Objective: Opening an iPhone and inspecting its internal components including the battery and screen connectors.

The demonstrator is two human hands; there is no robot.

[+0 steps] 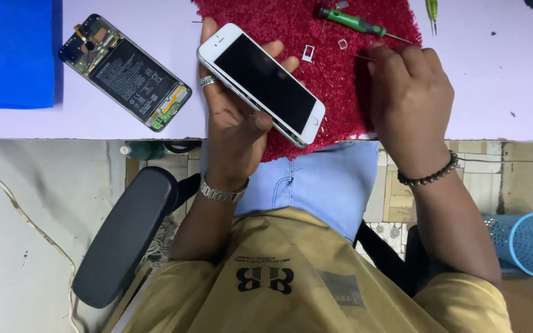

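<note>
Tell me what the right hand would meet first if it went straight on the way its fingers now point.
The right hand points up and left across the red mat. First in that line is probably the green-handled screwdriver, just past the fingertips, though a thin pin seems to lie at them already; depth is unclear.

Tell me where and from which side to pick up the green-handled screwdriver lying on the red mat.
Probably best to take the green-handled screwdriver by its thick green handle, coming down from above. It lies flat on the red mat, handle toward the left and thin metal tip pointing right toward the right hand. The handle is the widest part and lies clear; the shaft is too slim to pinch securely.
</note>
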